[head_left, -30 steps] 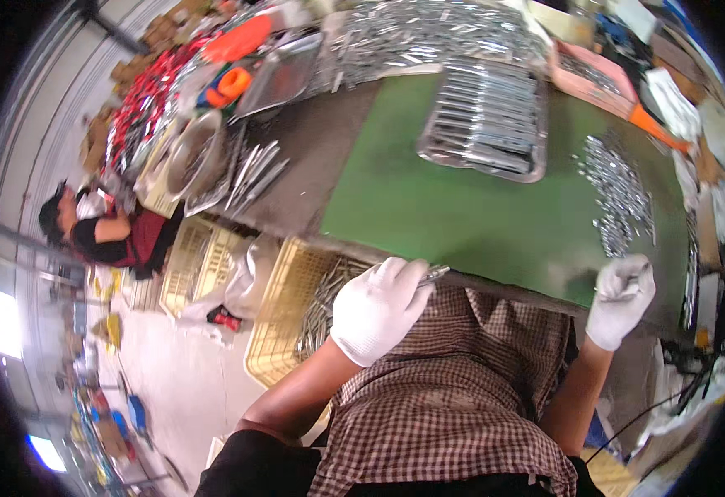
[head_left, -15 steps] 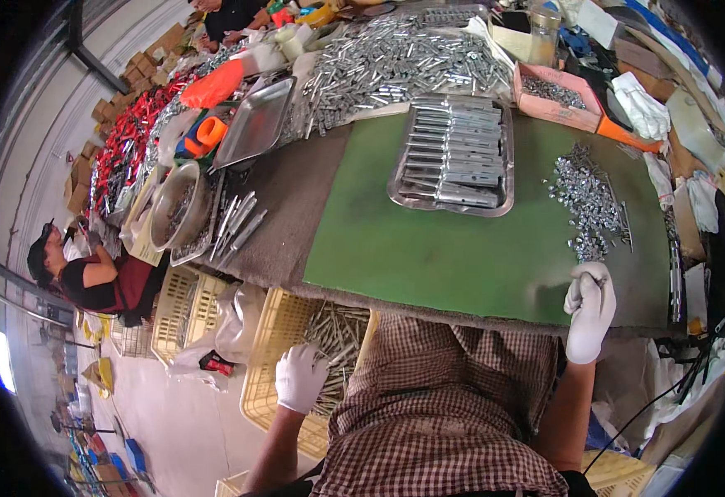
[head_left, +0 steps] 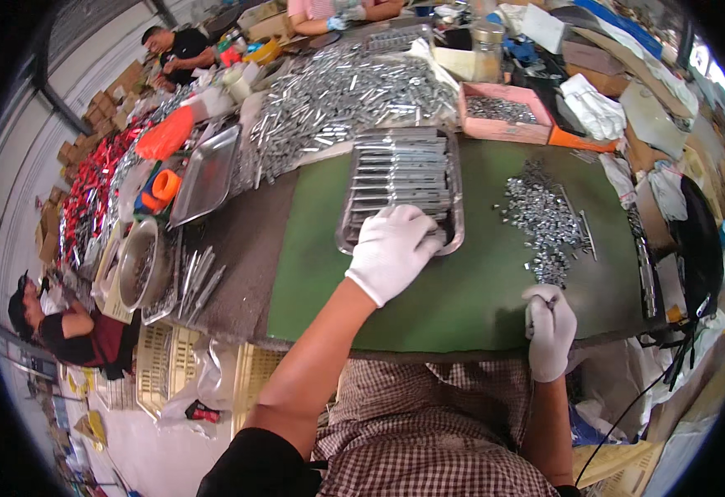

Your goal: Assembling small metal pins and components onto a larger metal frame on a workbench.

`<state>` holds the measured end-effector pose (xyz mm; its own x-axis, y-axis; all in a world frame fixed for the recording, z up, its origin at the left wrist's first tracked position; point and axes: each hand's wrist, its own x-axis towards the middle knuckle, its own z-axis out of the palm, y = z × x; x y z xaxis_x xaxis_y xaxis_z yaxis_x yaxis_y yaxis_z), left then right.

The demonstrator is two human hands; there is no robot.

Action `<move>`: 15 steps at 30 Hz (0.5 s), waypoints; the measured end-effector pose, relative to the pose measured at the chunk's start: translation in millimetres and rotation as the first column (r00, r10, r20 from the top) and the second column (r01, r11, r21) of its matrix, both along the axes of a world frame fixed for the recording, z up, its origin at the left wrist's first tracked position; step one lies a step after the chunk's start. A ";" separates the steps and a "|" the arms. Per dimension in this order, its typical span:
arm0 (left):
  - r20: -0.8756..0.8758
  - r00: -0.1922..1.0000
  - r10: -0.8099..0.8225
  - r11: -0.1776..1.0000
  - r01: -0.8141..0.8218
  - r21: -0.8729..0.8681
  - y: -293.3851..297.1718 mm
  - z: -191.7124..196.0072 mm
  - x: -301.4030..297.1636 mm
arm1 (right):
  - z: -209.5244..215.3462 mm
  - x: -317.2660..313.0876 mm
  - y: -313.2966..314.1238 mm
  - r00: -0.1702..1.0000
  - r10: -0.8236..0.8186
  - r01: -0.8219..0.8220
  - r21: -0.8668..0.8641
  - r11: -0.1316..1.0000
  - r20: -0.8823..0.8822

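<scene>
Metal tray (head_left: 457, 195) holds metal bars (head_left: 400, 170), partly hidden by left hand (head_left: 394, 250); pink box (head_left: 507, 130) holds small parts (head_left: 502, 109). Left hand, right hand (head_left: 551, 333): cannot tell whether fingers grip anything.

Wearer's two hands (head_left: 393, 253), one pink box (head_left: 503, 127), three co-workers (head_left: 188, 43)

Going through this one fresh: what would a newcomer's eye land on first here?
Probably the white-gloved left hand at the near end of a metal tray lined with silvery metal pieces, on the green mat. Behind it spreads a big heap of loose metal parts, with a bright orange-red sheet to its left. The gloved right hand sits at the near edge, just below a small pile of shiny bits.
</scene>
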<state>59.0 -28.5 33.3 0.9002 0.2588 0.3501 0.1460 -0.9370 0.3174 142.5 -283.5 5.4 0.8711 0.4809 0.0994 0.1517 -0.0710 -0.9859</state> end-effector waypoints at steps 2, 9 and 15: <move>0.075 0.997 -0.035 0.998 0.039 -0.051 5.1 -3.2 -0.6 | -2.0 2.0 0.2 1.000 -0.025 0.025 -0.016 1.000 0.006; 0.095 0.986 -0.140 0.990 0.137 0.039 12.3 -7.6 -8.6 | -0.4 3.5 0.8 0.989 0.044 -0.032 -0.084 0.996 0.139; 0.091 0.954 -0.287 0.958 0.287 0.013 16.4 -3.9 -21.8 | -0.5 4.0 -2.9 0.969 0.095 -0.096 -0.007 0.995 0.228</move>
<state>37.2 -12.1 29.4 0.9010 -0.0056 0.4337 -0.1587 -0.9349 0.3176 146.5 -286.4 4.9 0.7753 0.5601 0.2919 0.3782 -0.0415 -0.9248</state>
